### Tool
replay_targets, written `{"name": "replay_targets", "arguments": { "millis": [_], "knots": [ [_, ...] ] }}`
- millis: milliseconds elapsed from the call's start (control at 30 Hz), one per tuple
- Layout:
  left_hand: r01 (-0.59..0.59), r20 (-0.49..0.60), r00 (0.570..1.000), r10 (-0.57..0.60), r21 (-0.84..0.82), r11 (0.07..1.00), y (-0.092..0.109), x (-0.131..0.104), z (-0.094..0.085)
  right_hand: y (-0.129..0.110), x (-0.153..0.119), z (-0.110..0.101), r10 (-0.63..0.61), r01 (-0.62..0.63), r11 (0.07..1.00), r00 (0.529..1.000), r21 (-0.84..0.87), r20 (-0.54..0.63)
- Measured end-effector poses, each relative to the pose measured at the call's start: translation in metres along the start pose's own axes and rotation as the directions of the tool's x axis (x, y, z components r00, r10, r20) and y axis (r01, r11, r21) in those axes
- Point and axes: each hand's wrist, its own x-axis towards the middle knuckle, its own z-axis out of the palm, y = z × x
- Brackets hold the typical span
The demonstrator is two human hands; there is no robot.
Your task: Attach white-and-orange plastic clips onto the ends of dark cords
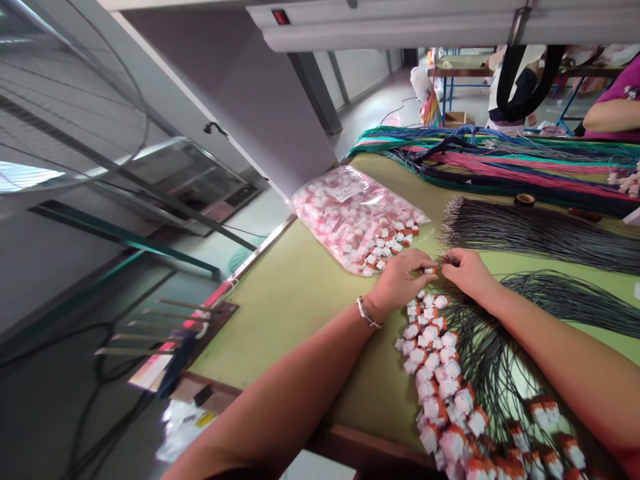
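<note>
My left hand (406,277), with a bracelet at the wrist, pinches a small white and orange connector (430,271) at the middle of the table. Close to its right, my right hand (467,272) has its fingers closed on the ends of thin dark wires (453,259). Just beyond my left hand lies a clear bag (345,213) full of white and orange connectors. Below both hands, a long pile of connectors (433,367) joined to dark wires runs toward the table's near edge.
Bundles of dark wires (545,233) lie at the right, near a tape roll (525,199). Blue, green and pink cables (480,160) cross the back. A metal-pronged rack (210,327) stands at the left edge. Another person's arm (613,117) shows at the upper right.
</note>
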Motion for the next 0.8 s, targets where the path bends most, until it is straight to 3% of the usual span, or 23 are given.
{"name": "replay_targets", "arguments": {
  "millis": [167, 367, 600, 800],
  "knots": [
    [0.120, -0.031, 0.992, -0.123, -0.072, 0.990, 0.0037, -0.0003, 0.0036, -0.0004, 0.0002, -0.0025, -0.010, 0.009, 1.000, 0.999, 0.029, 0.031],
    [0.281, -0.029, 0.955, -0.295, -0.229, 0.932, 0.0009, -0.0032, 0.0042, -0.0015, 0.0004, -0.0061, -0.024, 0.026, 0.998, 0.999, 0.051, -0.048],
    [0.418, 0.045, 0.900, -0.435, -0.380, 0.825, 0.0022, -0.0021, -0.0019, -0.0011, 0.0002, -0.0049, -0.002, 0.002, 1.000, 1.000, -0.018, -0.027],
    [0.491, 0.052, 0.824, -0.564, -0.562, 0.665, 0.0043, -0.0005, 0.0020, 0.0029, -0.0008, -0.0026, 0.007, -0.007, 1.000, 1.000, 0.001, 0.012]
  ]
}}
